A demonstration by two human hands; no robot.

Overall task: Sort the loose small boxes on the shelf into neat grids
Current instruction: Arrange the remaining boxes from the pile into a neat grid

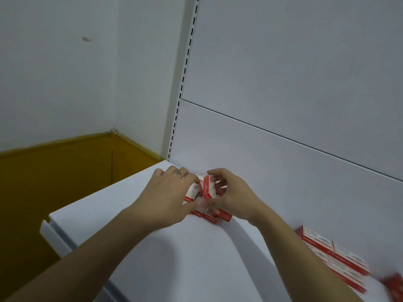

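A cluster of small red-and-white boxes (207, 188) sits near the back left corner of the white shelf (174, 258). My left hand (168, 192) curls over the cluster's left side, fingers round a box. My right hand (231, 192) closes in from the right, fingers and thumb curled round the boxes; one box stands upright between the two hands. More boxes (216, 215) lie flat under my palms, partly hidden. A neat grid of the same boxes (335, 256) lies flat at the right.
The white back panel (283, 127) rises behind the shelf, with a slotted upright (184, 83) at its left edge. Left of the shelf end is a yellow-painted lower wall (65, 182). A blurred red box (394, 284) lies at the far right edge.
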